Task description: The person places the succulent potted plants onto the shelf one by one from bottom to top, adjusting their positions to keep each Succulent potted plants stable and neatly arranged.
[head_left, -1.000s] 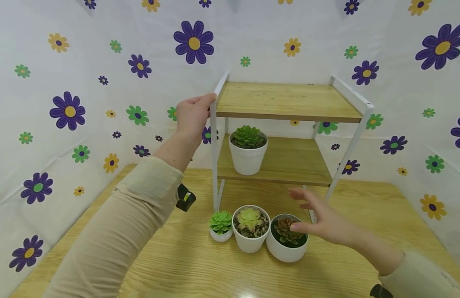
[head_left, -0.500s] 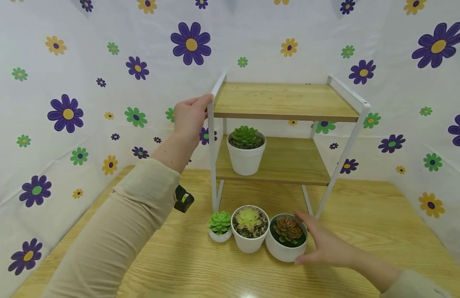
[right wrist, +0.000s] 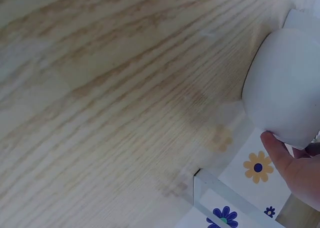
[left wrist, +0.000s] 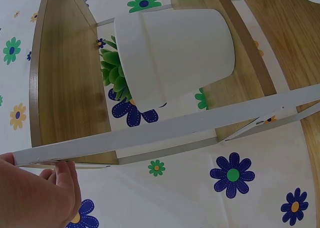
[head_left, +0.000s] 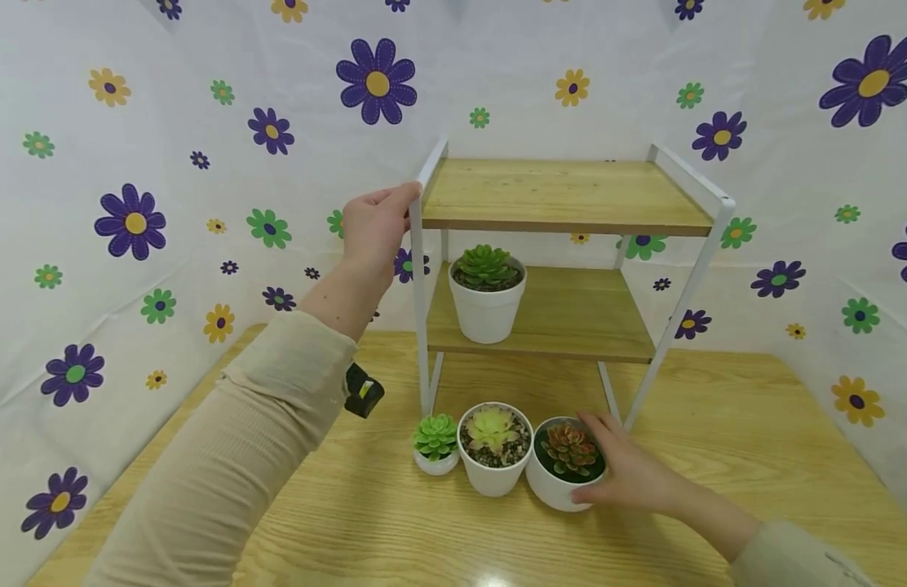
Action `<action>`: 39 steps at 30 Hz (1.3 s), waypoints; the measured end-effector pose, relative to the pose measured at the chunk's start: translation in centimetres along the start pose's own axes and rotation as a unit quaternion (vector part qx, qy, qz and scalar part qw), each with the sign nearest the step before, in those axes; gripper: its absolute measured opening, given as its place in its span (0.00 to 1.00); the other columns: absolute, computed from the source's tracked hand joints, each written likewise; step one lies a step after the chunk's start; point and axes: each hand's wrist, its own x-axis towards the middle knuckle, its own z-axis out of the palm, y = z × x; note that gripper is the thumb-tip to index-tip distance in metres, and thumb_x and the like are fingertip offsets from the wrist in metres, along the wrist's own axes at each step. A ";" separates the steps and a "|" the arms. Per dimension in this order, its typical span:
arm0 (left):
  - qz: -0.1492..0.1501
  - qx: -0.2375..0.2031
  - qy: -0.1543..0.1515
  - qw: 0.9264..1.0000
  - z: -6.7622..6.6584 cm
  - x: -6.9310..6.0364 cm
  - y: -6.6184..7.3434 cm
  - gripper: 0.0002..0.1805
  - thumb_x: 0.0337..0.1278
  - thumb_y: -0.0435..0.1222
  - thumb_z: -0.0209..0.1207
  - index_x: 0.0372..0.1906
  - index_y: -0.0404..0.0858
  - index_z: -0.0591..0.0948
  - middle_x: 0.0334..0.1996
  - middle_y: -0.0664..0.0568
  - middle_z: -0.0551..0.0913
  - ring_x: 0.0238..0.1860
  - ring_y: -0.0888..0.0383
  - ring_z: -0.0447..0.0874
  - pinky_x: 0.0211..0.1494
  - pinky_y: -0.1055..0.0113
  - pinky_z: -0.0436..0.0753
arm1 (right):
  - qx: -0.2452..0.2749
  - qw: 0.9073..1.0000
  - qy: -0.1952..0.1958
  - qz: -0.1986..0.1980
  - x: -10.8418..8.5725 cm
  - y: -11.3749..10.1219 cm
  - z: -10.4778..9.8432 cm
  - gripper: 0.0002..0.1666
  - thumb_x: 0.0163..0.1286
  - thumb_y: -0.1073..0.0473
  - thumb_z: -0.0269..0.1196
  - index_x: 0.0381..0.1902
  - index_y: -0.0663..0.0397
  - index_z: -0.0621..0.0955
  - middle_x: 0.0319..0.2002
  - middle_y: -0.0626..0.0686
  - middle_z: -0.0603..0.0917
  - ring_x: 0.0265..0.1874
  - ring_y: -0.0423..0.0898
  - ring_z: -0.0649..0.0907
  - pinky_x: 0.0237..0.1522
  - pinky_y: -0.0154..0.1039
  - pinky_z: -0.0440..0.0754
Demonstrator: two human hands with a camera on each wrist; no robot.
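My left hand [head_left: 377,228] pinches the upper left corner of the white-framed shelf [head_left: 418,277]; the left wrist view shows its fingers [left wrist: 64,180] at the white bar. My right hand [head_left: 633,473] grips the round white pot [head_left: 559,492] with the reddish succulent [head_left: 570,448], thumb in front and fingers at its far right rim. In the right wrist view a finger touches that pot [right wrist: 285,83]. Left of it stand a white pot with a yellow-green succulent [head_left: 495,479] and a small pot with a green succulent [head_left: 435,437].
A larger white pot [head_left: 488,316] with a green succulent stands at the left of the middle wooden shelf [head_left: 578,314]. The top board [head_left: 564,191] lies above it. A flower-patterned cloth [head_left: 292,73] hangs behind the wooden table [head_left: 351,522].
My right hand has come down from above the reddish succulent to the right side of its pot and taken hold of it. The left hand keeps its grip on the shelf.
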 end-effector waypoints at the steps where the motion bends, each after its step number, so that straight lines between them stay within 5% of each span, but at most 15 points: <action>1: -0.001 0.000 0.001 1.000 0.0 0.0 0.0 0.20 0.61 0.46 0.55 0.54 0.40 0.79 0.57 0.51 0.78 0.58 0.55 0.76 0.70 0.55 0.62 | 0.000 1.000 -0.005 0.004 0.1 0.0 0.0 0.60 0.44 0.47 0.75 0.65 0.73 0.58 0.57 0.69 0.65 0.54 0.66 0.72 0.49 0.60 0.75; 17: 0.002 -0.006 0.004 1.000 -0.1 -0.1 0.0 0.20 0.61 0.45 0.56 0.54 0.39 0.79 0.56 0.50 0.78 0.57 0.55 0.77 0.69 0.57 0.64 | 0.115 0.991 -0.065 0.032 0.5 0.4 -0.1 0.61 0.48 0.52 0.74 0.66 0.71 0.49 0.59 0.72 0.65 0.58 0.67 0.70 0.56 0.61 0.70; 39: 0.000 -0.003 0.002 1.000 0.0 -0.2 0.0 0.21 0.62 0.46 0.55 0.54 0.39 0.79 0.56 0.51 0.79 0.58 0.56 0.77 0.71 0.56 0.62 | 0.075 0.995 -0.055 0.023 0.2 1.5 -0.6 0.60 0.45 0.49 0.75 0.64 0.76 0.55 0.55 0.68 0.72 0.55 0.64 0.74 0.53 0.59 0.72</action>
